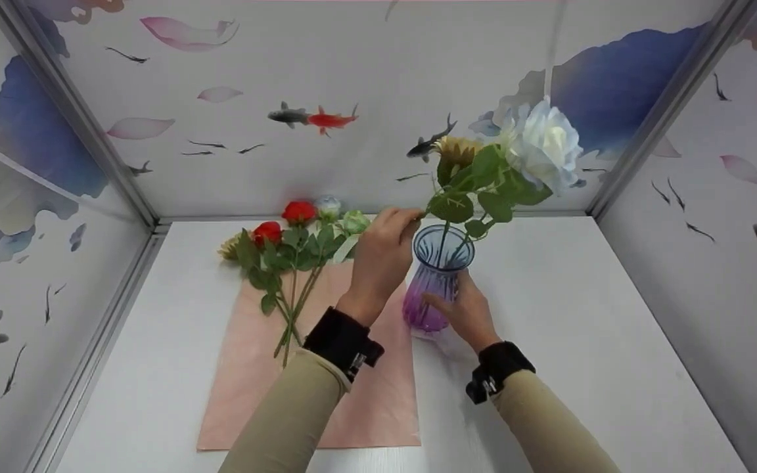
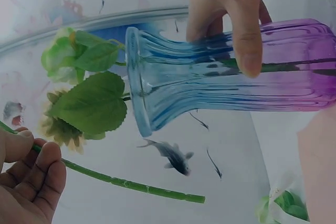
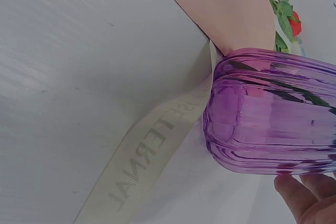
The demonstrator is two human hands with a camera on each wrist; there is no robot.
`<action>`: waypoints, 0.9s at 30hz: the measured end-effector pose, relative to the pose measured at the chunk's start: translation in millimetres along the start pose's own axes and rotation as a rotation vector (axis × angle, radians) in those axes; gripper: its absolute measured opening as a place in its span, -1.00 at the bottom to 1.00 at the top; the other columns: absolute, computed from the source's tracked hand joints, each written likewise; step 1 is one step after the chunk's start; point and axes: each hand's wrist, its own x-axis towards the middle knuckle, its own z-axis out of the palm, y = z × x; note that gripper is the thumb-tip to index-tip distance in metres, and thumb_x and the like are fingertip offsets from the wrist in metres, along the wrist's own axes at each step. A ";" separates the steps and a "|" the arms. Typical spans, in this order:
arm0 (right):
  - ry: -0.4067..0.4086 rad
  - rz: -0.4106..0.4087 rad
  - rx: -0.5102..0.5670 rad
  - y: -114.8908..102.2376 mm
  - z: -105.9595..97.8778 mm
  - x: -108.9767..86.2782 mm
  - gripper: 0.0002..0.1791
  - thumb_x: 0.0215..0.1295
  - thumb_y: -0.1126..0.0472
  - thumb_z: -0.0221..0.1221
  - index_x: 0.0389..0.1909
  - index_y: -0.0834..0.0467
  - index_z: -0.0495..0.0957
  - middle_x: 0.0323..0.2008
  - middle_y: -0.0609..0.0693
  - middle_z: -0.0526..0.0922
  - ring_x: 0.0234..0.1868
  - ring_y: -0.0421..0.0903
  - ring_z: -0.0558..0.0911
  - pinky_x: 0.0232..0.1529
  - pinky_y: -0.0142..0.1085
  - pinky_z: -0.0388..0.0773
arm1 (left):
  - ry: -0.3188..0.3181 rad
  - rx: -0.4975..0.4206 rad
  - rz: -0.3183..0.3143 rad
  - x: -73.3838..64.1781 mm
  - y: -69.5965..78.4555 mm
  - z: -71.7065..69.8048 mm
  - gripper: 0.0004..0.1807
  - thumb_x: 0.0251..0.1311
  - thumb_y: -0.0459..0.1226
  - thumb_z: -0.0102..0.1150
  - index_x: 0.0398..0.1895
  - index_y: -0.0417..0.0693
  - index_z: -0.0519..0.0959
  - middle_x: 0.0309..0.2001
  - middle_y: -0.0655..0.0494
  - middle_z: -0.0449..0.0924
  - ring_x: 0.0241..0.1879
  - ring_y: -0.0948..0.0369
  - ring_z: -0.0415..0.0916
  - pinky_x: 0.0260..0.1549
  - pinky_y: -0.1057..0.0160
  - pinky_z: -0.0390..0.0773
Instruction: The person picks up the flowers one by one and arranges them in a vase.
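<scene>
My left hand [image 1: 382, 263] is beside the mouth of a ribbed glass vase [image 1: 432, 295], blue on top and purple below. In the left wrist view its thumb and fingers pinch a green flower stem [image 2: 134, 184], whose cut end lies outside the vase; I cannot tell which bloom it bears. My right hand [image 1: 470, 312] grips the upright vase around its middle, thumb in front. Above the rim appear a large pale blue-white rose [image 1: 543, 144], a yellow sunflower [image 1: 455, 152] and green leaves [image 1: 451, 205]. Stems show through the glass.
Several flowers [image 1: 296, 243], including red roses, lie at the left back with stems crossed over pink paper [image 1: 365, 407]. A pale ribbon [image 3: 152, 148] with printed letters runs from the vase base across the white table [image 1: 549, 295]. Printed panels [image 1: 221, 164] enclose the back and sides.
</scene>
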 end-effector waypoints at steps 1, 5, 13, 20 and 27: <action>-0.001 -0.001 -0.001 0.2 0.1 0.0 0.08 0.23 -0.19 0.40 0.59 0.08 0.02 0.47 0.18 0.36 0.46 0.17 0.38 0.44 0.12 0.28 | 0.003 -0.002 0.006 2.1 3.2 0.4 -0.80 0.48 -0.37 0.11 -0.01 -0.21 0.69 -0.17 -0.05 0.65 -0.17 0.10 0.66 -0.15 0.22 0.66; 0.000 -0.012 -0.011 1.4 -0.8 -0.6 0.09 0.21 -0.25 0.39 0.58 0.07 0.03 0.45 0.17 0.38 0.44 0.16 0.41 0.43 0.10 0.30 | 0.012 -0.016 0.039 9.7 15.9 3.1 -0.78 0.48 -0.36 0.10 0.01 -0.22 0.70 -0.20 -0.04 0.64 -0.22 0.13 0.66 -0.17 0.25 0.67; 0.039 -0.088 -0.037 3.0 -3.1 -2.3 0.04 0.23 -0.16 0.41 0.55 0.21 0.10 0.40 0.27 0.41 0.41 0.21 0.42 0.41 0.09 0.32 | -0.007 -0.009 0.133 18.9 42.7 14.2 -0.77 0.51 -0.35 0.06 0.00 -0.16 0.72 -0.24 0.00 0.60 -0.30 0.17 0.62 -0.23 0.29 0.66; 0.096 -0.145 -0.052 3.5 -1.7 -3.1 -0.17 0.20 0.09 0.41 0.44 0.22 0.28 0.14 0.27 0.60 0.17 0.22 0.59 0.22 0.07 0.47 | -0.011 -0.010 0.170 20.8 56.8 25.0 -0.77 0.49 -0.37 0.09 0.01 -0.12 0.72 -0.23 0.03 0.60 -0.30 0.20 0.64 -0.27 0.30 0.66; 0.095 -0.137 -0.041 4.2 -1.4 -1.9 -0.18 0.20 0.08 0.42 0.43 0.18 0.30 0.12 0.25 0.61 0.15 0.21 0.60 0.19 0.06 0.48 | -0.038 -0.025 0.135 19.1 52.2 29.3 -0.76 0.51 -0.34 0.07 0.05 -0.15 0.70 -0.23 0.03 0.61 -0.33 0.20 0.62 -0.28 0.34 0.64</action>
